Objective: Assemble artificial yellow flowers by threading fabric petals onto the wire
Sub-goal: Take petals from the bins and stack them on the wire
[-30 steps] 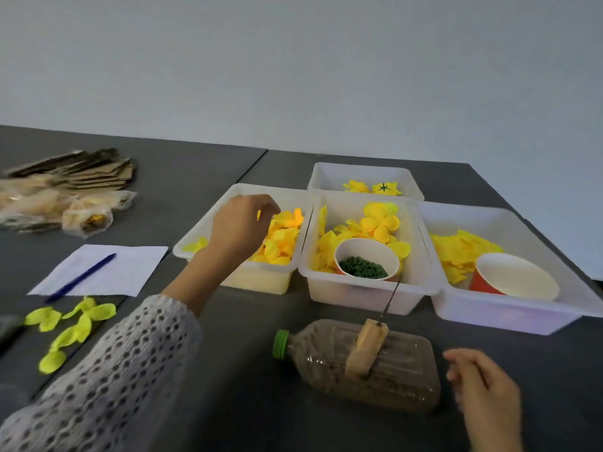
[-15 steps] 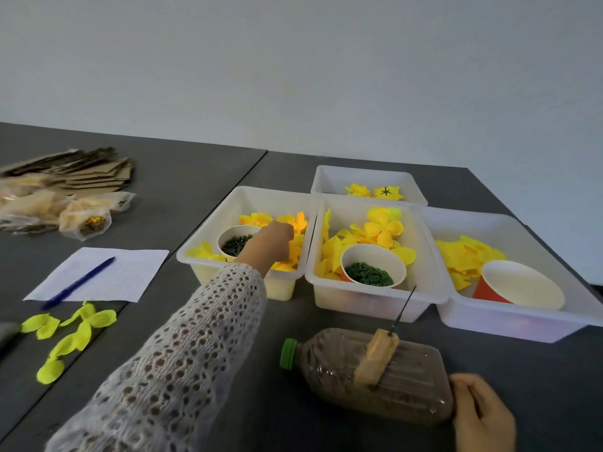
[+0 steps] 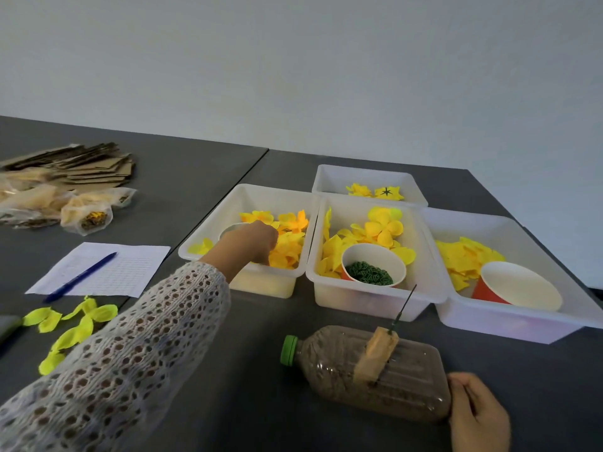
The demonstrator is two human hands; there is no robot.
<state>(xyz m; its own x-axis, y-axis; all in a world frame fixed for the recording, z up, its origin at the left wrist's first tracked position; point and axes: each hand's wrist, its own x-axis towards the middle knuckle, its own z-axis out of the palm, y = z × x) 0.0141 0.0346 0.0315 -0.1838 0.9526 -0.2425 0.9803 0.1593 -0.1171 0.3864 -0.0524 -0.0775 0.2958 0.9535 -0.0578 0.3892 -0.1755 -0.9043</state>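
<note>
Four white bins (image 3: pixel 248 203) on dark table (image 3: pixel 182 177), pale wall (image 3: pixel 293 60).

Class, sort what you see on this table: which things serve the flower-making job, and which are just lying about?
For the job:
- white plastic tub of orange-yellow fabric petals
- thin dark wire standing on the brown plastic bottle
- paper cup of green rings

Lying about:
- blue pen on lined paper
- flattened brown cardboard stack

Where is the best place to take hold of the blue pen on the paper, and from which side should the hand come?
Grip the blue pen at mid-barrel, coming from above with fingers across it. It lies flat and diagonal on the paper sheet, nothing touching its sides, so a pinch across the slim barrel probably works best.
</note>
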